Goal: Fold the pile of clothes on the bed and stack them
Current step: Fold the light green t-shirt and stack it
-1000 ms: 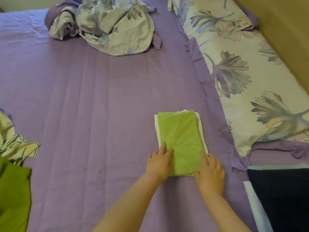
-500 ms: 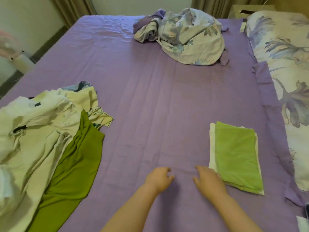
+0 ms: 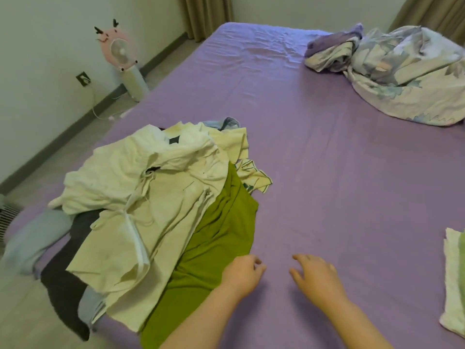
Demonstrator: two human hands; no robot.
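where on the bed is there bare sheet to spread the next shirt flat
The widest bare patch of purple bed sheet lies mid-bed, bordered by the unfolded pile of cream and green clothes, the rumpled floral duvet and the folded stack at the right edge. Both hands, left hand and right hand, hover at its near end. The left side is crowded.

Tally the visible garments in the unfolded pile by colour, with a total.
Cream or white pieces: 2 at least, overlapping
Olive green garment: 1
Dark grey garment: 1
Light blue garment: 1
Total: 5 visible, possibly more hidden beneath.
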